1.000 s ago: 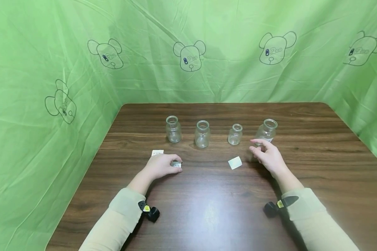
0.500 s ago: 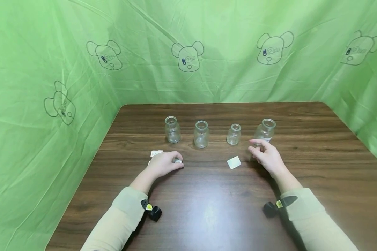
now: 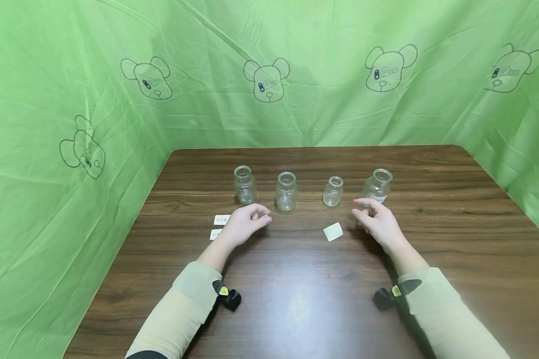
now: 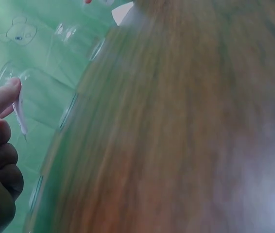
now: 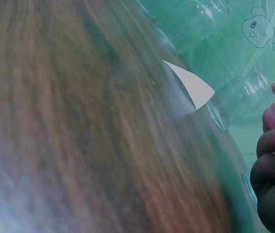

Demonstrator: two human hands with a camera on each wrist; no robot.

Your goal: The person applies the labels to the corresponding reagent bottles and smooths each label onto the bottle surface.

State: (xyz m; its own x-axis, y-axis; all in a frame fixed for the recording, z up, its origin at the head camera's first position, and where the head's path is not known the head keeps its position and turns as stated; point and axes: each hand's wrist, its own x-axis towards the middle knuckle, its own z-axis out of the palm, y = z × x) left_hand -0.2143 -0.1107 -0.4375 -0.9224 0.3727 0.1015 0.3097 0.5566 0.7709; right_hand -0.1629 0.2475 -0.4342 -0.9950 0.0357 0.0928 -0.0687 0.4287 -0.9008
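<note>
Green cloth (image 3: pixel 215 119) hangs behind a wooden table (image 3: pixel 314 299) bearing four glass jars (image 3: pixel 245 188). Labelling seems under way: the left hand (image 3: pixel 246 224) pinches a white label (image 4: pixel 19 109) between thumb and finger, near the second jar (image 3: pixel 286 193) from the left. The right hand (image 3: pixel 381 227) is loosely bent, with nothing visibly gripped. Next probably calls for laying the label squarely on bare glass and smoothing it. The label looks small, slightly bent, nearly edge-on.

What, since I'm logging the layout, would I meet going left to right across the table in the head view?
Two printed labels → first larger jar → second larger jar → small jar → labelled jar.
</note>
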